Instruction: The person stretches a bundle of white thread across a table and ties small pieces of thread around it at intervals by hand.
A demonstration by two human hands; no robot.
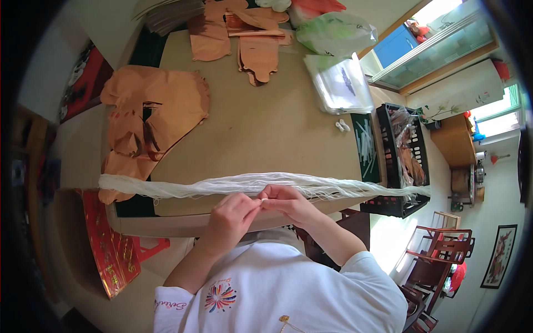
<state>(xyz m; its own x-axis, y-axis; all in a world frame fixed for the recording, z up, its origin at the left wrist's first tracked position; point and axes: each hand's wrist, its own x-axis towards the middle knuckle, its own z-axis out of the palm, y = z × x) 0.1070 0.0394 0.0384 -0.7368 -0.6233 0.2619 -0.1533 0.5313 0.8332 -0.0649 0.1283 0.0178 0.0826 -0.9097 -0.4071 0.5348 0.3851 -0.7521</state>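
A long bundle of white string [233, 183] stretches across the near side of the table, from the brown sheets on the left to the black crate on the right. My left hand [232, 217] and my right hand [284, 203] meet at the table's near edge, just in front of the bundle. Both are closed, thumbs and fingertips pinched together. A tiny white bit shows between the fingertips; what it is I cannot make out. Some loose strands of the bundle run close behind my right hand.
Copper-brown cut sheets [172, 105] lie at the left, and more brown pieces [258, 50] at the back. Clear plastic bags [340, 86] are stacked at the back right, near small white ties [342, 126] and thin white sticks [365, 145]. A black crate [393, 158] holds bagged items.
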